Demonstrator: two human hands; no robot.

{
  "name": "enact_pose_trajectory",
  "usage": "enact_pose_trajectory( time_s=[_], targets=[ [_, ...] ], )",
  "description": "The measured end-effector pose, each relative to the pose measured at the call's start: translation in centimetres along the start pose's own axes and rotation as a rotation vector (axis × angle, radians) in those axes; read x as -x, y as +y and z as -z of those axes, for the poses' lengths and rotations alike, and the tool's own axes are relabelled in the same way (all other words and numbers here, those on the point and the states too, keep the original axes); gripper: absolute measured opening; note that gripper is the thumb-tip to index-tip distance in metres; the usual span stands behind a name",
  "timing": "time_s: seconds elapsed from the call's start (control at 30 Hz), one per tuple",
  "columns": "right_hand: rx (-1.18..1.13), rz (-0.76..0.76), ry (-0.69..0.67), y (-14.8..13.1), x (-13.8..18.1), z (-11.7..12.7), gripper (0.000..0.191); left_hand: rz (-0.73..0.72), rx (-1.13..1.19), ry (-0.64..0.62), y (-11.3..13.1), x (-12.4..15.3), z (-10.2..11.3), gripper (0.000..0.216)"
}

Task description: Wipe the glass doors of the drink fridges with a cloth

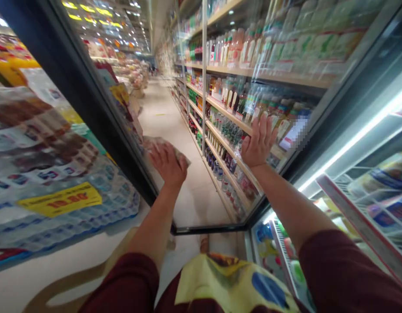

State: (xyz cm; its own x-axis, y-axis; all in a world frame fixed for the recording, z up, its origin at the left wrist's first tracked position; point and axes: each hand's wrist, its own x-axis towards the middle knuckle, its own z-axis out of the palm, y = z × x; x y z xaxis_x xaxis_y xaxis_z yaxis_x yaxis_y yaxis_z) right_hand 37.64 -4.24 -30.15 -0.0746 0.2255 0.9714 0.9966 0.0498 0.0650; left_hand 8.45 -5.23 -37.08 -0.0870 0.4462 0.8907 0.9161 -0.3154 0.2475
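A glass door [207, 191] in a dark frame stands open before me. My left hand [168, 163] presses a pale, thin cloth [184, 157] against the pane, near the frame's left side. Most of the cloth is hidden under its fingers. Flat on the glass to the right rests my right hand [259, 141], its fingers stretched out and a little spread, holding nothing. A small pale label [294, 132], partly blurred out, is beside it on the pane.
Right of me is a lit cooler with packed goods and a shelf rail [360, 221]. Stacked drink packs [41, 161] with a yellow price sign [62, 200] stand on the left. Bottle shelves [227, 113] and an aisle [162, 98] show through or in the glass.
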Motion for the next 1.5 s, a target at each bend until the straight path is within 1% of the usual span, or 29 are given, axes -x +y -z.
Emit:
enact_pose_trajectory(
  time_s=[0.07,0.1,0.13,0.17,0.23,0.3,0.33,0.4,0.47,0.5,0.53,0.57,0.63,0.7,0.77,0.83,0.87,0.97,1.03,1.07,1.13,1.2,1.23,1.27,1.3,1.37,1.4,1.5],
  targets=[
    [-0.010,-0.008,-0.006,-0.1,0.0,0.1,0.062,0.080,-0.029,0.050,-0.2,0.1,0.0,0.067],
    [-0.018,-0.013,-0.011,-0.1,-0.1,0.2,0.062,0.082,-0.032,0.045,0.3,1.0,-0.4,0.066],
    [-0.027,-0.021,-0.018,-0.1,-0.1,0.2,0.062,0.054,-0.024,0.015,1.1,2.2,-0.9,0.064],
    [-0.036,-0.030,-0.027,-0.1,-0.1,0.3,0.062,0.005,-0.013,-0.024,1.8,3.6,-1.6,0.061],
    [-0.054,-0.039,-0.039,-0.2,-0.1,0.4,0.061,-0.182,0.050,-0.183,2.8,6.0,-2.5,0.050],
    [-0.063,-0.044,-0.048,-0.2,-0.1,0.5,0.061,-0.284,0.083,-0.271,2.1,6.9,-2.4,0.039],
    [-0.064,-0.047,-0.051,-0.2,-0.1,0.5,0.060,-0.285,0.081,-0.270,1.1,6.6,-1.9,0.038],
    [-0.066,-0.050,-0.051,-0.3,-0.1,0.5,0.060,-0.186,0.039,-0.179,-1.5,4.8,-0.5,0.048],
    [-0.066,-0.055,-0.053,-0.3,0.0,0.4,0.060,-0.040,-0.019,-0.050,-3.8,2.9,0.7,0.062],
    [-0.063,-0.058,-0.055,-0.3,0.0,0.4,0.059,0.016,-0.040,-0.001,-4.3,2.4,1.0,0.066],
    [-0.060,-0.060,-0.059,-0.3,0.0,0.3,0.059,0.047,-0.053,0.025,-4.3,2.3,1.0,0.068],
    [-0.058,-0.061,-0.060,-0.3,0.0,0.3,0.059,0.047,-0.054,0.025,-3.8,2.7,0.7,0.068],
    [-0.057,-0.056,-0.053,-0.3,0.0,0.1,0.059,-0.027,-0.030,-0.028,-1.6,4.4,-0.5,0.066],
    [-0.060,-0.050,-0.047,-0.3,-0.1,0.0,0.059,-0.172,0.016,-0.132,0.9,6.4,-1.8,0.058],
    [-0.065,-0.057,-0.053,-0.3,-0.1,-0.1,0.059,-0.293,0.052,-0.225,2.3,7.1,-2.5,0.048],
    [-0.067,-0.065,-0.057,-0.3,-0.1,-0.2,0.059,-0.323,0.051,-0.252,2.0,5.7,-2.2,0.045],
    [-0.065,-0.066,-0.056,-0.3,-0.1,-0.2,0.059,-0.290,0.035,-0.228,1.5,4.5,-1.8,0.048],
    [-0.059,-0.053,-0.032,-0.3,-0.1,-0.2,0.059,-0.090,-0.041,-0.055,0.0,0.5,-0.6,0.061],
    [-0.059,-0.042,-0.013,-0.3,-0.1,-0.2,0.059,0.006,-0.074,0.039,0.3,-0.5,-0.5,0.065],
    [-0.055,-0.038,-0.003,-0.3,-0.1,-0.2,0.059,0.000,-0.075,0.047,0.9,-0.2,-0.7,0.064],
    [-0.049,-0.027,0.014,-0.3,0.0,-0.3,0.059,-0.122,-0.048,-0.020,2.6,1.8,-1.5,0.060],
    [-0.047,-0.011,0.043,-0.2,0.0,-0.4,0.059,-0.351,0.012,-0.158,4.3,4.4,-2.5,0.052],
    [-0.048,-0.004,0.062,-0.2,0.0,-0.5,0.059,-0.444,0.038,-0.216,4.7,5.4,-2.8,0.047],
    [-0.047,-0.001,0.074,-0.2,0.1,-0.5,0.059,-0.503,0.055,-0.255,4.8,6.0,-2.9,0.043],
    [-0.042,-0.004,0.076,-0.2,0.1,-0.6,0.058,-0.521,0.059,-0.269,4.6,6.1,-2.9,0.039],
    [-0.036,-0.013,0.058,-0.2,0.1,-0.6,0.058,-0.484,0.042,-0.249,3.0,4.8,-2.2,0.041],
    [-0.037,-0.016,0.046,-0.2,0.1,-0.6,0.058,-0.429,0.023,-0.213,1.8,3.6,-1.6,0.045],
    [-0.056,-0.028,0.007,-0.4,0.1,-0.4,0.057,-0.166,-0.036,-0.028,-1.3,-0.3,0.0,0.062]
  ],
)
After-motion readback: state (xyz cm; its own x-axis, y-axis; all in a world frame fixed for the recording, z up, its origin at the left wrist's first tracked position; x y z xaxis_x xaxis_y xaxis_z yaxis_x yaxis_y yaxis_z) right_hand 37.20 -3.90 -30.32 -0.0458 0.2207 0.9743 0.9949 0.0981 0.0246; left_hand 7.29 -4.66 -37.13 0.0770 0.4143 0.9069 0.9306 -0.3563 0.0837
